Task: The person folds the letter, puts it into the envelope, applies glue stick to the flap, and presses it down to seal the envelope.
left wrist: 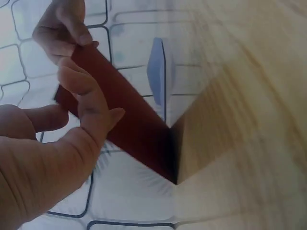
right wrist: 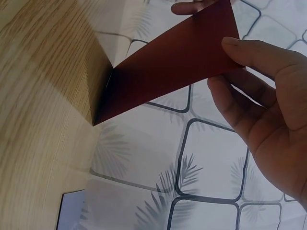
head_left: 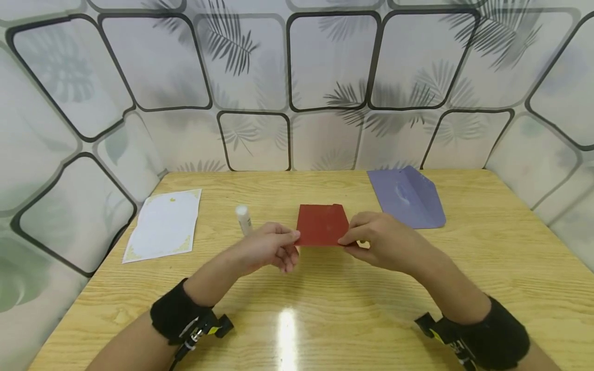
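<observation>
Both hands hold a flat red card (head_left: pixel 322 224) by its near corners. It tilts, with its near edge raised and its far edge down on the table, as both wrist views show. My left hand (head_left: pixel 271 246) pinches the near left corner between thumb and fingers, its other fingers loosely bent below. At the near right corner, my right hand (head_left: pixel 382 241) grips the card, thumb (right wrist: pixel 235 45) on one face and fingers behind. The card's underside (right wrist: pixel 168 57) is plain dark red. Just beyond the left hand stands a white glue stick (head_left: pixel 243 219), its lower end hidden.
A purple envelope (head_left: pixel 408 198) with its flap raised lies at the back right. On the left lies a white sheet (head_left: pixel 162 224) with yellow corner ornaments. The wooden table (head_left: pixel 325 319) ends at a patterned curtain (head_left: pixel 260 139) along the back and sides.
</observation>
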`<action>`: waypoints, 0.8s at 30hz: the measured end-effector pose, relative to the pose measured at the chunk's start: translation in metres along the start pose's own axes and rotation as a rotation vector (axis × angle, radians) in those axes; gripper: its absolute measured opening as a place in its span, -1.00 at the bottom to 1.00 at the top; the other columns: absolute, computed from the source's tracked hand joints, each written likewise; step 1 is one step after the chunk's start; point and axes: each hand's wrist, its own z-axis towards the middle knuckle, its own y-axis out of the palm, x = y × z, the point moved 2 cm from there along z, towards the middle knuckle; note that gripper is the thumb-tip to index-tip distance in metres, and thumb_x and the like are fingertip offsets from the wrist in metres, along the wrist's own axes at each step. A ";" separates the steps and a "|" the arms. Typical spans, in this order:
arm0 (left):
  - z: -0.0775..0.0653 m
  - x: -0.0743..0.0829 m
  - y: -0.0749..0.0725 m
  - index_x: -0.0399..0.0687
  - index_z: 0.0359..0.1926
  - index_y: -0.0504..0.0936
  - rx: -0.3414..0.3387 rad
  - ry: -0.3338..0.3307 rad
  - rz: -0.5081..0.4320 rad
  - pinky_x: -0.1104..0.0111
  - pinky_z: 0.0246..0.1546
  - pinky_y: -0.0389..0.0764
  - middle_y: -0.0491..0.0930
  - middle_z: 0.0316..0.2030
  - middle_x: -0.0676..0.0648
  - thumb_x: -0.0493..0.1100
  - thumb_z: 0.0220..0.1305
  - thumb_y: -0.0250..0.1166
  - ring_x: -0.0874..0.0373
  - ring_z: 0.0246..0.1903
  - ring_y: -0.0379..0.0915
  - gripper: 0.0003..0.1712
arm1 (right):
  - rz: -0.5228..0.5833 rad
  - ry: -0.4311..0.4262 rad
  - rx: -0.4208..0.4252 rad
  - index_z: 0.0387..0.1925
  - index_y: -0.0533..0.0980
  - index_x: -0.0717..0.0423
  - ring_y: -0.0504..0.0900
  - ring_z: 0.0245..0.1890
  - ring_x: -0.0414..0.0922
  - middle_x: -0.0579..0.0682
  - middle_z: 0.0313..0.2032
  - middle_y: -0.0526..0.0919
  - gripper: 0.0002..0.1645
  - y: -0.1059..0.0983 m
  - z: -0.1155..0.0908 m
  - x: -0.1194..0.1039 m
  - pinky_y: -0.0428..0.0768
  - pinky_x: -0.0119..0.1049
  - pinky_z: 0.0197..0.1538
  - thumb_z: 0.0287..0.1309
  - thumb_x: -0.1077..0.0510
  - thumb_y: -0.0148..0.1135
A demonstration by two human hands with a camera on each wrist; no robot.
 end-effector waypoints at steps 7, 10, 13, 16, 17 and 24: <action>-0.013 0.014 -0.005 -0.39 0.15 0.53 0.164 0.165 0.495 0.30 -0.52 0.65 0.66 -0.48 -0.10 -0.17 0.53 0.05 0.14 -0.56 0.61 -0.62 | 0.013 0.037 -0.133 -0.44 0.73 0.04 0.56 -0.44 -0.28 -0.15 -0.44 0.65 -0.81 0.005 -0.002 0.009 0.57 -0.45 -0.36 -0.11 0.37 0.51; -0.022 0.025 -0.009 -0.29 0.15 0.56 0.267 0.265 0.721 0.30 -0.48 0.63 0.67 -0.47 -0.04 -0.17 0.49 0.12 0.17 -0.53 0.60 -0.64 | 0.022 0.097 -0.208 -0.45 0.71 0.04 0.54 -0.45 -0.29 -0.17 -0.47 0.64 -0.79 0.011 -0.004 0.014 0.57 -0.43 -0.35 -0.11 0.39 0.49; -0.034 0.038 -0.018 -0.24 0.18 0.55 0.398 0.331 0.892 0.26 -0.36 0.62 0.67 -0.45 0.02 -0.13 0.48 0.14 0.22 -0.50 0.57 -0.62 | 0.002 0.151 -0.269 -0.44 0.71 0.04 0.51 -0.45 -0.29 -0.18 -0.48 0.61 -0.78 0.018 -0.005 0.018 0.57 -0.41 -0.33 -0.10 0.41 0.47; -0.047 0.052 -0.034 -0.24 0.19 0.55 0.547 0.343 1.009 0.22 -0.31 0.60 0.69 -0.40 -0.03 -0.11 0.49 0.12 0.22 -0.48 0.54 -0.60 | -0.029 0.168 -0.294 -0.46 0.70 0.03 0.48 -0.47 -0.30 -0.19 -0.51 0.58 -0.77 0.024 -0.008 0.021 0.55 -0.42 -0.34 -0.11 0.42 0.45; -0.051 0.056 -0.041 -0.24 0.19 0.55 0.592 0.329 1.032 0.20 -0.33 0.60 0.70 -0.37 -0.07 -0.10 0.49 0.11 0.19 -0.48 0.54 -0.60 | -0.037 0.171 -0.295 -0.47 0.71 0.03 0.47 -0.47 -0.31 -0.19 -0.51 0.57 -0.77 0.025 -0.009 0.022 0.55 -0.42 -0.35 -0.11 0.42 0.46; -0.082 0.060 -0.114 -0.42 0.30 0.39 0.719 0.050 1.112 -0.06 -0.20 0.58 0.63 -0.03 -0.44 -0.06 0.54 -0.04 -0.28 -0.15 0.61 -0.45 | -0.065 0.204 -0.336 -0.52 0.67 -0.01 0.37 -0.52 -0.32 -0.20 -0.56 0.49 -0.75 0.030 -0.010 0.029 0.46 -0.44 -0.40 -0.09 0.42 0.42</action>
